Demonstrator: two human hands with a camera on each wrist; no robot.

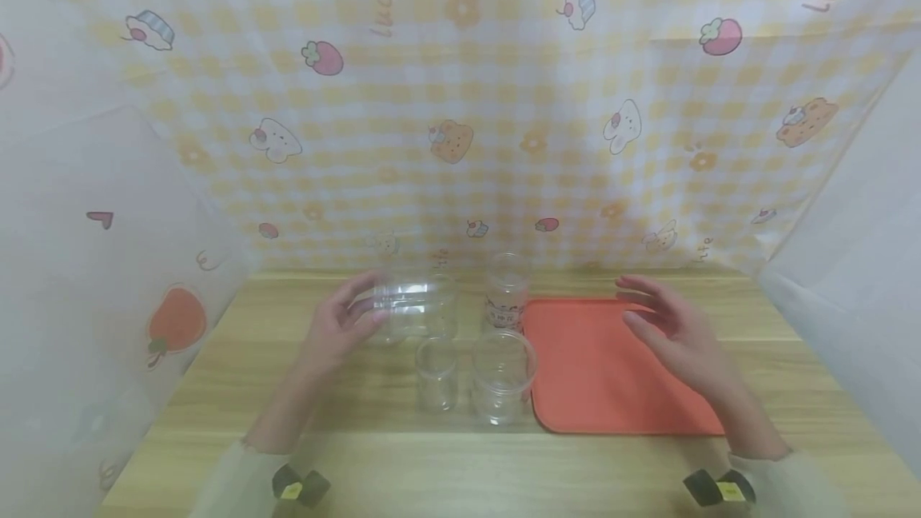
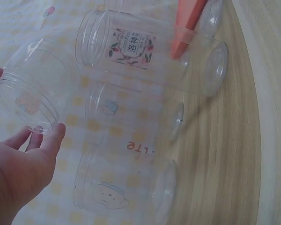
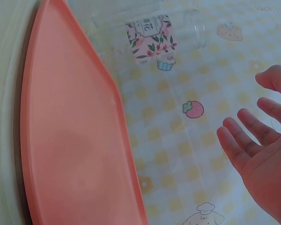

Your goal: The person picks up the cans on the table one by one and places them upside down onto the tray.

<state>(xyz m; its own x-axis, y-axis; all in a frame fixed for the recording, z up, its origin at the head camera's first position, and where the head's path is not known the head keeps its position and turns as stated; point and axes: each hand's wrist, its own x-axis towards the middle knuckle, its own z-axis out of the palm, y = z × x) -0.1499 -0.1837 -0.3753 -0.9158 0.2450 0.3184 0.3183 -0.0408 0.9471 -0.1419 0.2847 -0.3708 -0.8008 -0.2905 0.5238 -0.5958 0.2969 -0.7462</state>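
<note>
A clear plastic jar (image 1: 416, 298) lies sideways in the air, its threaded mouth gripped between the thumb and fingers of my left hand (image 1: 344, 322). The left wrist view shows the fingertips at the rim of this jar (image 2: 42, 79). Below and beside it stand other clear jars, partly hidden by it. A jar with a floral label (image 1: 506, 306) stands at the back. Two unlabelled ones, a narrow jar (image 1: 436, 378) and a wider jar (image 1: 503, 382), stand nearer the front. My right hand (image 1: 672, 334) is held above the orange-red tray (image 1: 597, 390), fingers spread and holding nothing.
The tray lies right of the jars, its left edge close beside them. A wooden tabletop (image 1: 374, 470) carries everything. Behind it hangs a yellow-checked cloth (image 1: 403, 158), with white cloth (image 1: 86, 182) on the left side.
</note>
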